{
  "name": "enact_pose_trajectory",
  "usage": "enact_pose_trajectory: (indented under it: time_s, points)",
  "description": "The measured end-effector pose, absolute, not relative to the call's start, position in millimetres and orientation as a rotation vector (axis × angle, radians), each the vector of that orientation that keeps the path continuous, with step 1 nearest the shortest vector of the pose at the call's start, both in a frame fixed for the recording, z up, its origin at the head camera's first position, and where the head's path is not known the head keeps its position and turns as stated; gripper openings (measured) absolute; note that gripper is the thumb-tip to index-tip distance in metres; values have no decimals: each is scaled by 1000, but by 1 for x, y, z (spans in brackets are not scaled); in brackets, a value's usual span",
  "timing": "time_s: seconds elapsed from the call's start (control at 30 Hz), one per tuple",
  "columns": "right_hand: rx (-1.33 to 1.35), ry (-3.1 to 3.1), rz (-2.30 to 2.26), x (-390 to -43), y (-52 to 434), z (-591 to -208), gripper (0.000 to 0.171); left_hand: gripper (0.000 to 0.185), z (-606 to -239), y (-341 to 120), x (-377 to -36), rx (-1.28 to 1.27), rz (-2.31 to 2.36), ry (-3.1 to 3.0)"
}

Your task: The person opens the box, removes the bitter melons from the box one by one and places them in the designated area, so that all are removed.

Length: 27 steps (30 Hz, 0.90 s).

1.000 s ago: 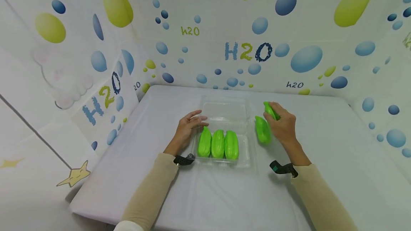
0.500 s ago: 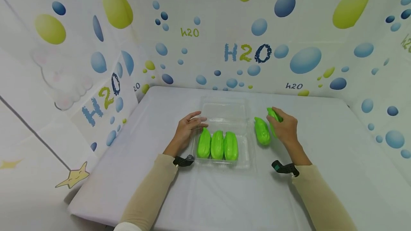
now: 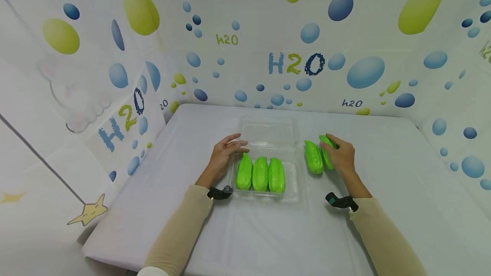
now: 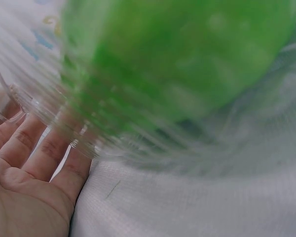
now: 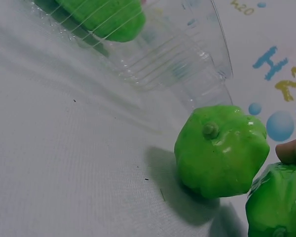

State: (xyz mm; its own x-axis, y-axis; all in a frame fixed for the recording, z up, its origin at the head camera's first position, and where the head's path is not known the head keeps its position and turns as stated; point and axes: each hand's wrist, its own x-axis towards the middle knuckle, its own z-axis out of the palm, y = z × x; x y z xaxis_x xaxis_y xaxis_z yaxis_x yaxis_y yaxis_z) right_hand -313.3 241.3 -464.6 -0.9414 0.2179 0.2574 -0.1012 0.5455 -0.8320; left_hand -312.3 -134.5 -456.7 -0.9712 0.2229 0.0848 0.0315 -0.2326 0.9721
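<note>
A clear plastic box [image 3: 293, 184] stands on the table with its lid folded back. Three bright green, ribbed, elongated fruits [image 3: 260, 174] lie side by side inside it. At the box's left edge is my left hand [image 3: 221, 156], its fingers extended against the clear wall in the left wrist view. My right hand [image 3: 343, 157] grips another green ribbed fruit [image 3: 327, 152], low over the table right of the box. Close beside that one lies a loose green fruit [image 3: 314, 159], its stubby stem end facing the right wrist camera. Part of the held fruit is hidden by my fingers.
The lid [image 3: 268, 132] lies flat behind the box. A white cloth covers the table [image 3: 261, 233]. Behind it hangs a white curtain [image 3: 245, 71] printed with blue and green bubbles and H2O lettering.
My right hand has lowered the fruit it grips and drawn it toward me, to the right side of the loose one. My left hand stays at the box.
</note>
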Motion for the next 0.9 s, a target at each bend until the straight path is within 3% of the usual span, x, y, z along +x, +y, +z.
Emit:
enact_pose_trajectory:
  time_s: [0.9]
  points:
    - [-98, -2469, 1502, -314, 245, -474, 61, 43, -459, -135, -313, 343, 2351, 1864]
